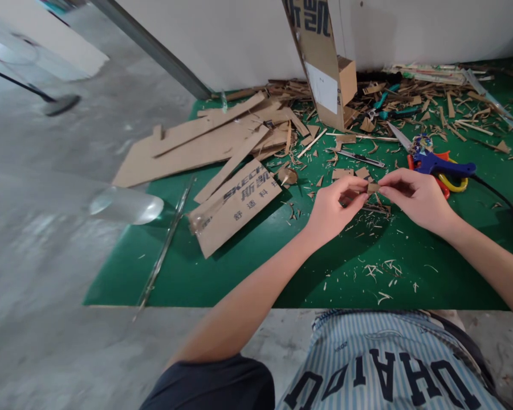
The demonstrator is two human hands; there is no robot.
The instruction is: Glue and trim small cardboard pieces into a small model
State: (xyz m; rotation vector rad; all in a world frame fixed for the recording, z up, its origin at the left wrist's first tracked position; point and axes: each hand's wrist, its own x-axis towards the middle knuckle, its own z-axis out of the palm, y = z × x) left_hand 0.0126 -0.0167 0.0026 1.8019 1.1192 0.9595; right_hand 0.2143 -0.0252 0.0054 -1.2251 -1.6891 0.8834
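Green and smooth, our tabletop (pixel 128 279) stands against a pale wall (pixel 248 40), with grey floor (pixel 38 256) showing to the left. Near its middle we hold a small brown cardboard piece (pixel 373 187), short, narrow and roughly rectangular, over the littered surface. Our left hand (pixel 336 199) pinches one end between thumb and fingers, and our right hand (pixel 419 199) grips the other, so the fingertips hide both ends from us. Just beyond lie small cardboard offcuts (pixel 343 173) and a slim craft knife (pixel 359 156). Close beside our right hand, a blue corded tool (pixel 438 164) lies across scissors with red and yellow handles (pixel 455 185), crowding that side, and its black cord (pixel 502 196) curves to the right edge. Farther back, teal-handled pliers (pixel 391 105) rest among a tangled heap of scraps (pixel 453 102), curled shavings and thin pale sticks. Before the wall a tall cardboard panel (pixel 327 62) stands upright, bearing dark lettering and a white label (pixel 324 86). To our left we see a flat printed cardboard sheet (pixel 239 213), long matte strips (pixel 214 125) overlapping behind it, a glossy transparent strip (pixel 166 245) and, by the tabletop's edge, a blurred clear cylinder (pixel 126 205).
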